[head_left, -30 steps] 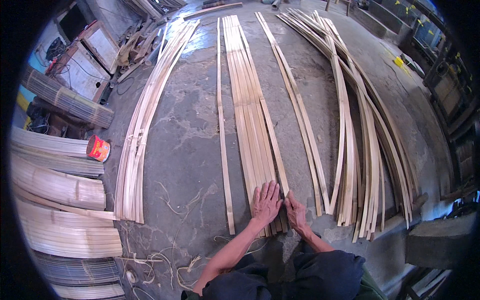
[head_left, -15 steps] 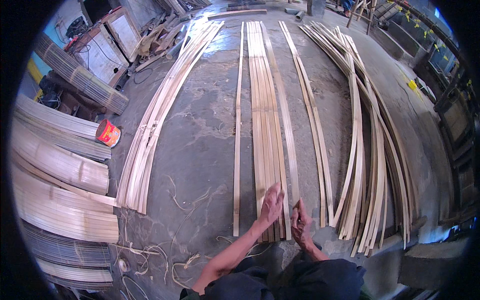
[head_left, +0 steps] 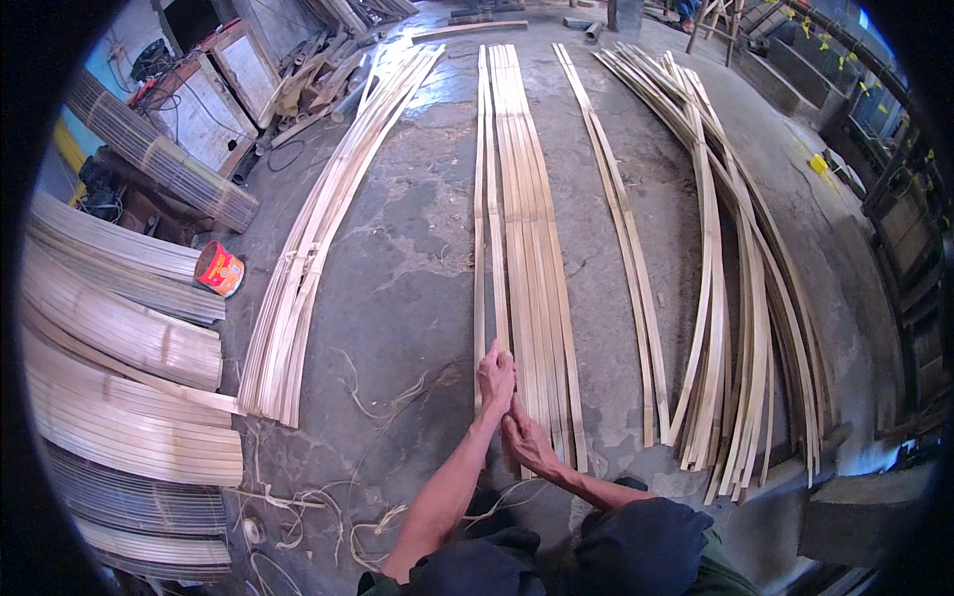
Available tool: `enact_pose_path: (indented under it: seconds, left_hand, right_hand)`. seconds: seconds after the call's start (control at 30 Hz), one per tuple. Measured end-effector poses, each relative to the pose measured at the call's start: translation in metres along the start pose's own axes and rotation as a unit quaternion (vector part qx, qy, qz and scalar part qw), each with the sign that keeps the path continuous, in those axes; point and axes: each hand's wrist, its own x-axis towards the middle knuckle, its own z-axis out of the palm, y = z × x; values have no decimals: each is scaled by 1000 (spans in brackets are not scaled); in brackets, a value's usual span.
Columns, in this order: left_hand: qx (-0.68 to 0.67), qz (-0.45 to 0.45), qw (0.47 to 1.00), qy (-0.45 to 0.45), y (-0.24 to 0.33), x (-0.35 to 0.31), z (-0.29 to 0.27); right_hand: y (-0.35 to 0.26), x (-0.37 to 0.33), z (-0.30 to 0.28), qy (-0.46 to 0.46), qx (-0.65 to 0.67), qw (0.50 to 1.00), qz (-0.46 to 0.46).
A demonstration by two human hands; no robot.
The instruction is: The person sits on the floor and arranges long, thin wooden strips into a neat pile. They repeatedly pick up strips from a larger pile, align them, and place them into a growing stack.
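Observation:
Several long, pale bamboo strips [head_left: 532,248] lie side by side on the floor in front of me, forming a flat row. Along the row's left edge runs one bamboo strip [head_left: 494,268], its near part in my hands. My left hand [head_left: 496,379] is closed around it, thumb side up. Just below and to the right, my right hand [head_left: 529,444] is closed at the strip's near end, touching the left one; its fingertips are partly hidden. Another single strip [head_left: 479,298] lies at the left, close beside the held one.
Two loose strips [head_left: 626,238] lie right of the row, with a crossed heap of strips [head_left: 740,298] beyond. A long bundle [head_left: 308,258] lies left. Stacked slatted panels [head_left: 129,417] and a red bucket [head_left: 219,269] stand at far left. Thin fibre scraps [head_left: 378,397] litter the floor.
Both hands have moved left across the row. The strip that was at the row's right side is now at its left side, with both hands on its near part.

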Motion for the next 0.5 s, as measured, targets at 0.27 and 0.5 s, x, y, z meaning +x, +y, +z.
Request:
enact_pose_path:
  seconds: [0.27, 0.5]
  left_hand:
    - [65, 39, 997, 18, -37, -13, 3]
    - [197, 198, 956, 91, -73, -8, 2]
  right_hand:
    - [16, -14, -4, -38, 2, 999, 11]
    - [17, -19, -6, -41, -22, 999, -22]
